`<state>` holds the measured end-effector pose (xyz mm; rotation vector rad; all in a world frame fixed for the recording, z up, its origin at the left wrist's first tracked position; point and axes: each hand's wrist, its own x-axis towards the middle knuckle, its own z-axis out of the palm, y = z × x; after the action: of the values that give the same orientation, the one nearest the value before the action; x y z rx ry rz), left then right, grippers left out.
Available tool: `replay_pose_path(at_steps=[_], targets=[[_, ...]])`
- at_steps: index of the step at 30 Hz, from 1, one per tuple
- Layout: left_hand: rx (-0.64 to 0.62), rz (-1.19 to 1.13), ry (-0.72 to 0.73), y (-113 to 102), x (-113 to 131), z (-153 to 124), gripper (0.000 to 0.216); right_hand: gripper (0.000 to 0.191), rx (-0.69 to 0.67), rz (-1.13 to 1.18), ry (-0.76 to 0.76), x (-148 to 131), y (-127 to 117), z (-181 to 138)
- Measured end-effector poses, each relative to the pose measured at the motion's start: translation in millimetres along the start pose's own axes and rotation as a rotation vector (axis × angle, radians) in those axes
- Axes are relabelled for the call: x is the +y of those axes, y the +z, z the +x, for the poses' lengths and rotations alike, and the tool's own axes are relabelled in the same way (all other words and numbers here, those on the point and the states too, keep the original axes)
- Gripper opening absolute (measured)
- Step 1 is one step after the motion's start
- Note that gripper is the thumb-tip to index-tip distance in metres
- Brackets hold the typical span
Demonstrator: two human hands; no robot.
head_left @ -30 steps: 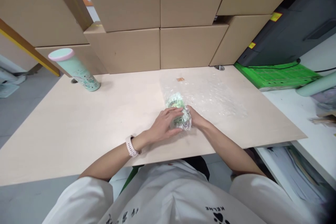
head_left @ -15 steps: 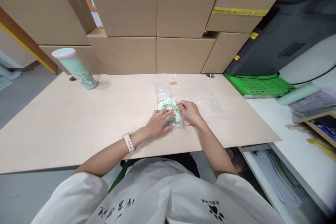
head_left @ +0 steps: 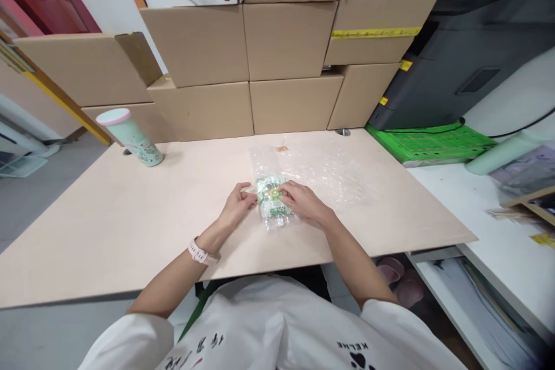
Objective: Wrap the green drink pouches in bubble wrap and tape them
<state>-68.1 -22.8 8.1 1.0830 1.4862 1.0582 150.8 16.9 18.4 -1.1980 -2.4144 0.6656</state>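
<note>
A green and white packet (head_left: 269, 208) lies flat on the table under a clear layer of plastic that looks like bubble wrap (head_left: 275, 224). My left hand (head_left: 237, 206) is closed at the packet's left edge, its fingertips pinching the wrap there. From the other side my right hand (head_left: 302, 201) reaches over the packet, fingers bunched and touching the wrap on its upper right part. The undersides of both hands' fingers are hidden. More clear wrap spreads over the table to the right, beyond my right hand.
A mint tumbler with a pink lid (head_left: 134, 141) stands at the table's left. Stacked cardboard boxes (head_left: 295, 104) line the back edge. On the right are a green crate (head_left: 416, 144), a dark machine (head_left: 468, 52) and a white side surface (head_left: 437, 185). An orange mark (head_left: 281, 148) lies behind the packet.
My left hand has come off the top of the packet to its left edge. My right hand has moved from the right edge onto the packet's top. The camera has tilted up slightly.
</note>
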Motion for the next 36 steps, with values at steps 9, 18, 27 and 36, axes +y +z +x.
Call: replay_pose_path(at_steps=[9,18,27,36], targets=[[-0.319,-0.024,0.455,25.5,22.7,-9.9,0.055,0.027,0.028,0.422,0.170,-1.0,-8.3,4.7],[-0.389,1.027,0.870,43.0,0.4,13.7,0.047,0.024,0.055,0.006,0.371,10.8,-13.7,4.3],[-0.158,0.636,0.728,37.5,-1.6,16.6,0.030,0.023,0.058,0.048,0.291,-1.0,-16.6,0.5],[-0.184,-0.069,0.347,37.8,12.8,10.8,0.056,0.038,0.056,0.195,0.325,-4.9,-13.3,2.8]])
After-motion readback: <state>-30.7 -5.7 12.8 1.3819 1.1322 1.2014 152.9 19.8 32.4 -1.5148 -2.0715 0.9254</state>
